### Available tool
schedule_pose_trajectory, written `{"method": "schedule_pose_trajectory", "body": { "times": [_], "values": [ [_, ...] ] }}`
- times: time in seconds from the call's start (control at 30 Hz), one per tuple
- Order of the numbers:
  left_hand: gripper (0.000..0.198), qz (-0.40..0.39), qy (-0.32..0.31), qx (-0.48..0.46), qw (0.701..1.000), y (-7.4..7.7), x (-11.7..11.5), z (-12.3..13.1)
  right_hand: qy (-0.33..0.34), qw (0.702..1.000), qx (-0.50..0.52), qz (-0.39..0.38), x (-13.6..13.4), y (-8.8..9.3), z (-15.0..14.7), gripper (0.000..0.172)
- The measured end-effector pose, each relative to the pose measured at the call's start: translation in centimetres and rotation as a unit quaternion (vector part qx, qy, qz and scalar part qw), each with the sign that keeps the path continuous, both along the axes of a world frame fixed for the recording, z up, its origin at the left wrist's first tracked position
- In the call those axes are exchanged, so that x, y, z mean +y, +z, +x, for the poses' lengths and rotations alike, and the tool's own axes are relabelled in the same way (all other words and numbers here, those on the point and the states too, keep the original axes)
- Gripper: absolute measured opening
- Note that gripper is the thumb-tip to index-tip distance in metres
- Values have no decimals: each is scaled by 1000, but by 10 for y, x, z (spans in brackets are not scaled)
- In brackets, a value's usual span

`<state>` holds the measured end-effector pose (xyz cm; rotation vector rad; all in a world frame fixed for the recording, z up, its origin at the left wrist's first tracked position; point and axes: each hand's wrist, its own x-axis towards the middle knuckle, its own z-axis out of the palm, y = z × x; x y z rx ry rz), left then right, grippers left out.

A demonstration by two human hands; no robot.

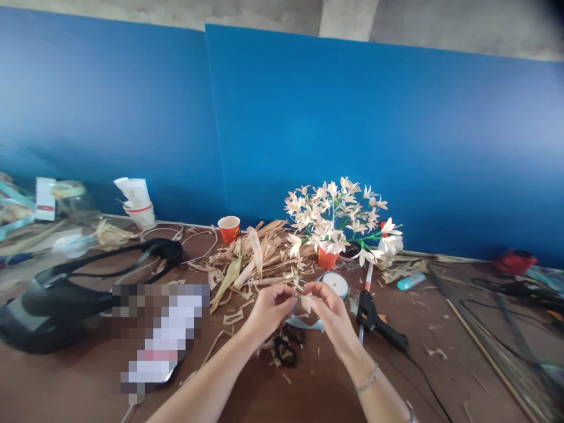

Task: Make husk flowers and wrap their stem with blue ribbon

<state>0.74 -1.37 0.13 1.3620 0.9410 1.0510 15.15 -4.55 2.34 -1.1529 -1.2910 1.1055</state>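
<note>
My left hand (269, 311) and my right hand (329, 310) meet over the brown table, fingers pinched together on a small pale husk petal piece (305, 302) with a grey-blue ribbon (304, 322) hanging from it. Black scissors (287, 346) lie on the table just below my hands. A roll of pale ribbon (335, 284) sits right behind my right hand. Dried corn husks (255, 258) are heaped beyond my left hand.
A bouquet of husk flowers (339, 214) stands in an orange cup (326, 258). A black glue gun (379, 323) lies to the right, a red paper cup (229, 228) at the back. A black bag (57, 299) lies at left, thin sticks (484, 352) and cables at right.
</note>
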Motion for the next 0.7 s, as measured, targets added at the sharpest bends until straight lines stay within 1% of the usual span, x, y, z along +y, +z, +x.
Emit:
{"method": "schedule_pose_trajectory", "body": {
  "times": [0.03, 0.1, 0.17, 0.23, 0.37, 0.53, 0.63, 0.7],
  "values": [
    [18, -7, 0, -4, 1000, -1, 1, 0, -11, 998, -39, 43, -1, 0, -1, 24],
    [17, -12, -2, -8, 1000, -2, 3, -1, -34, 985, -114, 123, -2, -2, -2, 22],
    [15, -3, 0, -4, 1000, -3, 3, -1, -50, 971, -166, 165, -3, -4, -2, 17],
    [13, 12, 0, 0, 1000, -2, 2, -1, -51, 969, -182, 157, -2, -7, -2, 12],
    [10, 45, -4, 3, 999, -3, -2, 1, -36, 978, -181, 95, 2, -11, 0, 11],
    [11, 83, 2, 31, 996, -2, -3, 2, -49, 973, -210, 82, 3, -9, 2, 10],
    [12, 103, 6, 50, 993, 1, -3, 2, -53, 976, -200, 69, 3, -7, 1, 11],
    [12, 115, 8, 58, 992, 2, -4, 2, -46, 983, -172, 46, 4, -7, 0, 11]
  ]
}}
